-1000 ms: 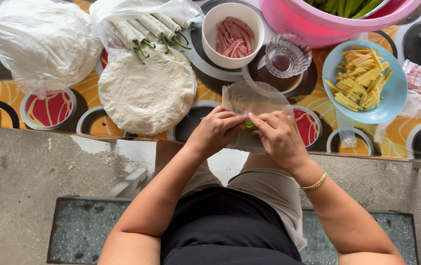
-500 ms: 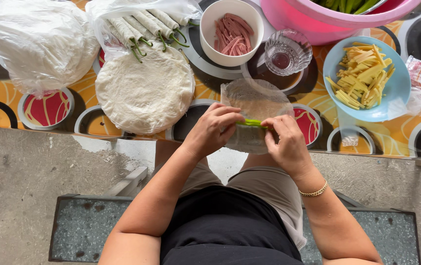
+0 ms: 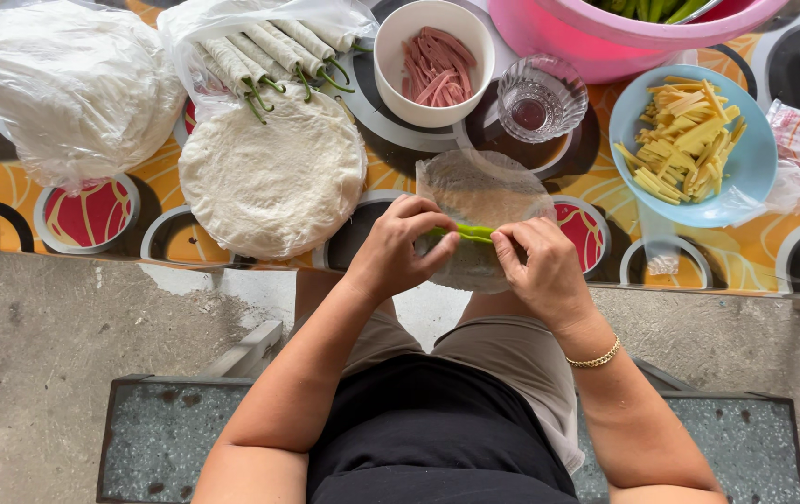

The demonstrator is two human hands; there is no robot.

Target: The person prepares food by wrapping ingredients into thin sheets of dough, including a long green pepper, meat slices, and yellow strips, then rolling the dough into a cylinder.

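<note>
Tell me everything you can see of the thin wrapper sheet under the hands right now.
The wrapper sheet is a roundish, translucent, pale disc that looks like thin rice paper. It lies flat at the table's near edge, its near part hanging slightly over. A green chilli lies across it. The left hand and right hand press on its near half, fingertips at the chilli's ends. Its far half is bare, with the patterned tablecloth showing through faintly.

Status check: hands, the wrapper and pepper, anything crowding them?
Left hand and right hand both pinching the green pepper. Pepper lies across the translucent wrapper, not yet rolled. Glass dish beyond the wrapper, apart; nothing in the way.
</note>
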